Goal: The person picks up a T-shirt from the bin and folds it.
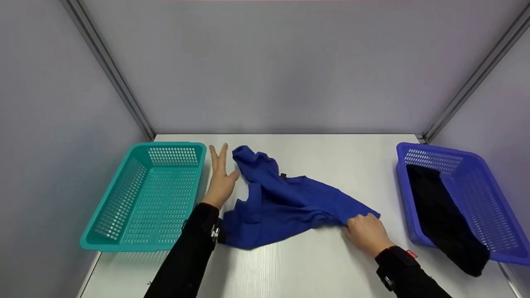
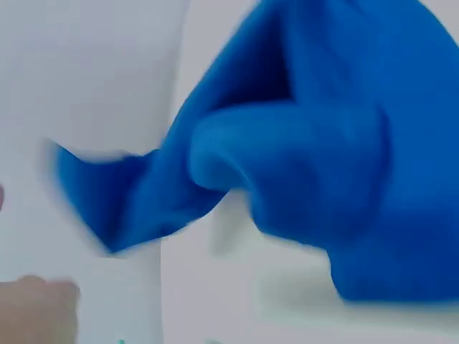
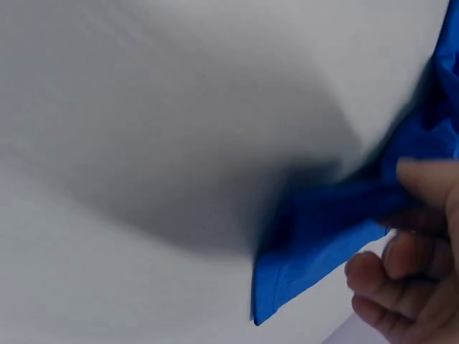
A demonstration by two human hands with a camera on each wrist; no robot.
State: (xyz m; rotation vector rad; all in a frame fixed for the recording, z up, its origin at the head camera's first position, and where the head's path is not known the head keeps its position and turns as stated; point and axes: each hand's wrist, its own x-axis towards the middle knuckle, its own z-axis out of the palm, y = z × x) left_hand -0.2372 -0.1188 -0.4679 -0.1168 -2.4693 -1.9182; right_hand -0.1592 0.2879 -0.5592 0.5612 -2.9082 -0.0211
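Note:
A crumpled blue garment [image 1: 285,203] lies across the white table, with a tube-like end stretching to the right. My right hand [image 1: 366,234] pinches its lower edge near that right end; in the right wrist view the thumb and forefinger of the right hand [image 3: 416,265] have the blue cloth [image 3: 315,236] between them. Beside the garment's upper left part is my left hand [image 1: 221,186], two fingers straight and spread and the thumb out, holding nothing. The left wrist view shows folds of the blue garment [image 2: 308,165] and only a blurred bit of the hand [image 2: 36,308].
To the left a teal perforated basket [image 1: 198,194] stands close to the left hand. A purple basket [image 1: 401,194] at the right contains a black cloth [image 1: 443,215] that hangs over its front rim. Grey panels [image 1: 290,70] enclose the table's back and sides.

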